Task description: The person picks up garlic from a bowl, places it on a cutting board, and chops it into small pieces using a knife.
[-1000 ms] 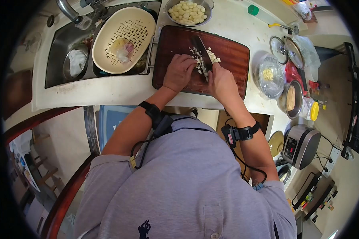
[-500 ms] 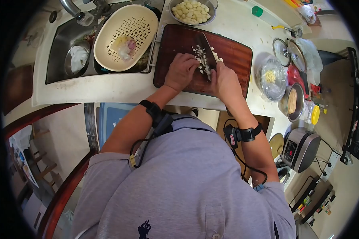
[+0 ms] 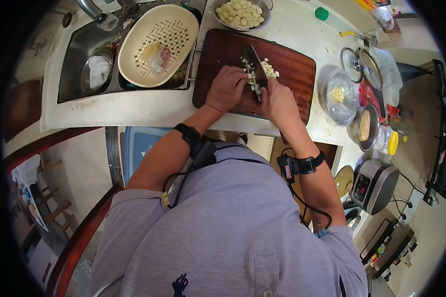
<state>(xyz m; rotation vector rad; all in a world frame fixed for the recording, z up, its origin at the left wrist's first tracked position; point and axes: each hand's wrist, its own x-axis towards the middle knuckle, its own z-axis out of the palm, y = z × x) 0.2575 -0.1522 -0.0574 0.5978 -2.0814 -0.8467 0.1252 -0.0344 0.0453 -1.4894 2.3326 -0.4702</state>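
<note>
Pointing forward, knife [image 3: 258,63], long axis slanting slightly left, gripped in right hand [image 3: 281,100]; left hand [image 3: 226,88] curled, hold unclear.

Cannot see the whole knife [image 3: 258,63], hidden at one end by the right hand [image 3: 281,103]. Cannot see the patch of cutting board [image 3: 295,67] under the left hand [image 3: 226,89], nor tell of anything pinched there. Cannot make out the contents of the crumpled bag [image 3: 156,59] in the colander [image 3: 130,47]. Cannot read the tiny display [image 3: 362,186]. Cannot follow the faucet [image 3: 90,9] or metal bowl [image 3: 265,23] past the top edge.
</note>
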